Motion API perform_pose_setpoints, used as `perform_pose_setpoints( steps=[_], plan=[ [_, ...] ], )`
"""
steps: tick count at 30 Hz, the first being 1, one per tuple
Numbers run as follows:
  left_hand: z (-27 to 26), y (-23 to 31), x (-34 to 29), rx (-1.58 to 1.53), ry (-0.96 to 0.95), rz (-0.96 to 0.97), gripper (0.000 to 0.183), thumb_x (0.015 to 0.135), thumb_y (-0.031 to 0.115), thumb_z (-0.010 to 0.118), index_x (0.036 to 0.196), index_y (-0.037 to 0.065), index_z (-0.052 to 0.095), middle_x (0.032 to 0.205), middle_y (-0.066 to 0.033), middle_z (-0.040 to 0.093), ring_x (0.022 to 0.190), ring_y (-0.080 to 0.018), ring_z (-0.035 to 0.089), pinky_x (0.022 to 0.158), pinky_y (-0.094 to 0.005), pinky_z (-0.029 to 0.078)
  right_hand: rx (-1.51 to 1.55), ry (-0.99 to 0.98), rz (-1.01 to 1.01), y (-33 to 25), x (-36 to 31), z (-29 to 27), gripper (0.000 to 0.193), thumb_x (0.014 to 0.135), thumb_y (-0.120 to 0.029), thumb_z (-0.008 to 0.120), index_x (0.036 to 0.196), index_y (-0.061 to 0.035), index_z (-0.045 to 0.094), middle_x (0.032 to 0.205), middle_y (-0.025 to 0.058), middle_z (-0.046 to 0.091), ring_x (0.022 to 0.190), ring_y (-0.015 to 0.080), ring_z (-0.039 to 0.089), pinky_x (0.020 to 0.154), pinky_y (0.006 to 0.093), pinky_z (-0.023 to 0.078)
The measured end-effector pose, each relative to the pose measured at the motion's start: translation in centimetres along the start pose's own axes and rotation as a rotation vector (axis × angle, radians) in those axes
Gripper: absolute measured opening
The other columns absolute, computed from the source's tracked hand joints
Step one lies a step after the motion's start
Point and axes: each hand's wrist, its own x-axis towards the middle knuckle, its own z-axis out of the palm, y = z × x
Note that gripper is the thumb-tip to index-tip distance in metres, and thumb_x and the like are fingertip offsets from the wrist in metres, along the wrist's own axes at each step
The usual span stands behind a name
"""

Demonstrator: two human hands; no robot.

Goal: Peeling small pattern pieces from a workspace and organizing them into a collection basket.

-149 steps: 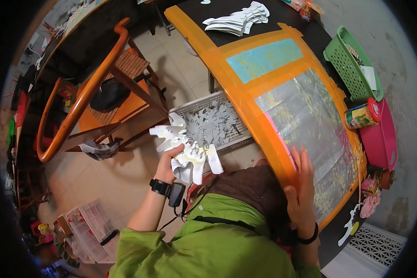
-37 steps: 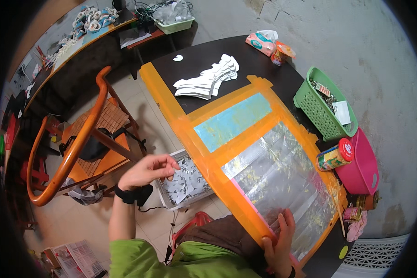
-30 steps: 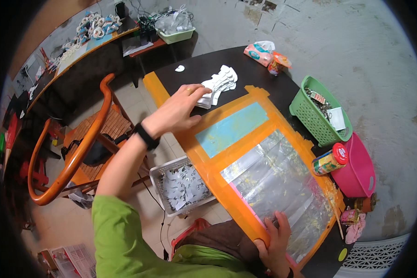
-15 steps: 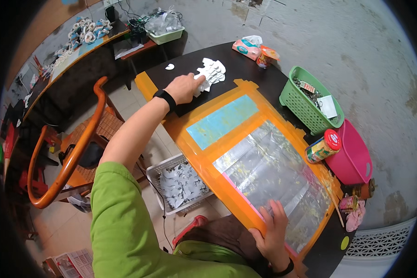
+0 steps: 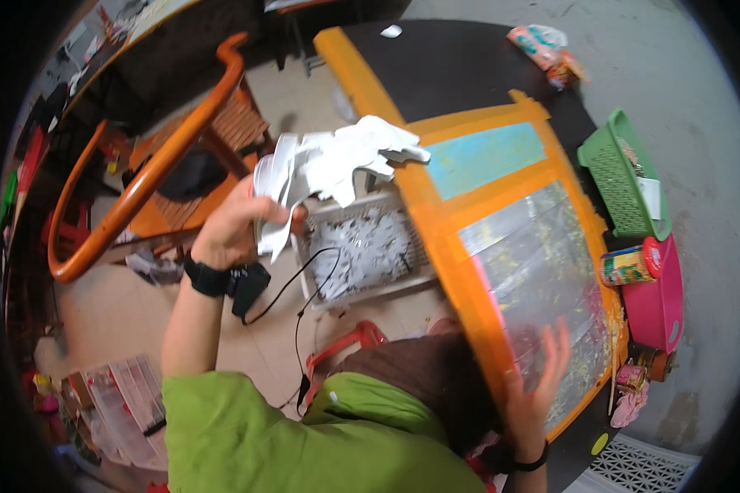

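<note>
While my left hand [image 5: 243,223] clamps the white cut-outs [image 5: 337,167] at eleven o'clock, by one end, probably so the layers can't slip, my right hand [image 5: 533,393], splayed, empty, is at four over the plastic sheet [image 5: 538,255], contact unclear.

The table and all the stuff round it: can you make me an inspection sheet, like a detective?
Surface: dark table, with orange tape framing a blue panel and a shiny clear sheet.
Work things: white cutouts, held up near a pale crate of grey-and-white scraps.
Clutter: green basket, jar and pink basket toward the right.
Hands: left hand grips the white cutouts; right hand open by the clear sheet, contact unclear.
Cables: black cable looping across the pale crate in view.
Surroundings: wooden chair left, grey wall right.
</note>
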Motion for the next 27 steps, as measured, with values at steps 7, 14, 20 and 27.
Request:
perform_pose_setpoints(
  steps=[7, 14, 20, 27],
  plan=[
    [-7.6, -14.6, -6.3, -0.135, 0.327, -0.227, 0.054, 0.073, -0.003, 0.067, 0.124, 0.001, 0.052, 0.099, -0.0088, 0.067, 0.078, -0.0167, 0.066, 0.074, -0.0301, 0.057, -0.026, -0.218, -0.204, -3.2, 8.0, 1.0, 0.060, 0.086, -0.015, 0.065, 0.141, -0.0032, 0.045, 0.154, 0.0216, 0.029, 0.142, 0.0387, 0.030, 0.115, 0.0483, 0.026],
    [-15.0, -26.8, -7.4, -0.206, 0.395, -0.391, 0.058, 0.072, -0.006, 0.053, 0.129, 0.002, 0.049, 0.105, -0.0092, 0.066, 0.085, -0.0174, 0.065, 0.075, -0.0289, 0.055, -0.380, -0.239, -0.415, -6.0, 14.1, 8.0, 0.073, 0.088, -0.026, 0.067, 0.150, -0.0061, 0.034, 0.157, 0.0213, 0.024, 0.146, 0.0371, 0.022, 0.119, 0.0525, 0.012],
    [-16.1, -29.8, -5.2, -0.276, 0.405, -0.478, 0.065, 0.073, -0.005, 0.053, 0.137, 0.005, 0.043, 0.106, -0.0110, 0.064, 0.086, -0.0190, 0.065, 0.076, -0.0301, 0.057, -0.362, -0.289, -0.380, -5.4, 14.4, 7.9, 0.084, 0.091, -0.056, 0.054, 0.152, -0.0030, 0.029, 0.158, 0.0240, 0.021, 0.147, 0.0417, 0.018, 0.118, 0.0523, 0.012],
    [-15.2, -36.8, 8.8, -0.406, 0.240, -0.381, 0.059, 0.082, -0.011, 0.057, 0.137, 0.002, 0.039, 0.110, -0.0140, 0.062, 0.088, -0.0228, 0.067, 0.081, -0.0411, 0.058, -0.344, -0.333, -0.287, -5.5, 14.7, 8.1, 0.088, 0.085, -0.053, 0.060, 0.152, -0.0043, 0.029, 0.157, 0.0295, 0.018, 0.145, 0.0471, 0.019, 0.116, 0.0574, 0.016]
  ],
)
